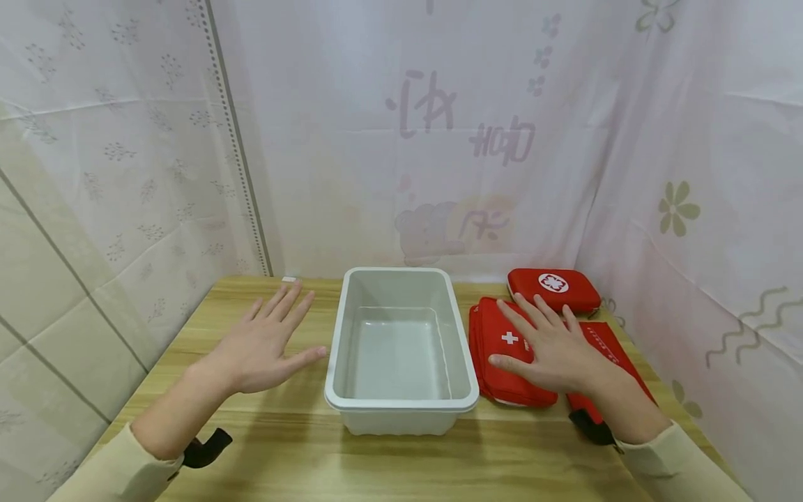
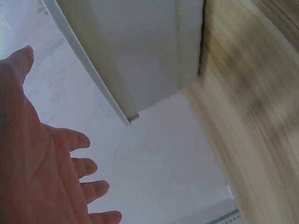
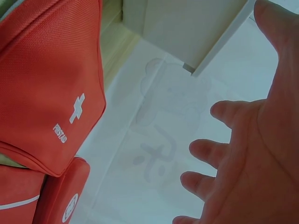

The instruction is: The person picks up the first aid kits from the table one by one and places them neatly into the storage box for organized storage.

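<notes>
My left hand [image 1: 260, 348] hovers over the wooden table with fingers spread, left of a white plastic bin [image 1: 401, 404]. Nothing is in its palm, as the left wrist view shows. On the bin's other side my right hand [image 1: 558, 352] is likewise spread and holds nothing. It overlaps a red first-aid pouch [image 1: 492, 369] with a white cross in the head view. Behind that pouch lies a red hard-shell case [image 1: 583, 293] with a round white emblem. A flat red packet [image 1: 605, 338] sits at the far right, partly covered by my right forearm. The bin has nothing inside.
The wooden table [image 1: 282, 446] carries all these things. Printed curtains [image 1: 351, 174] hang close behind it and on both sides. A small white tag [image 1: 289, 279] lies at the table's back edge. Dark straps [image 1: 207, 448] show at both wrists.
</notes>
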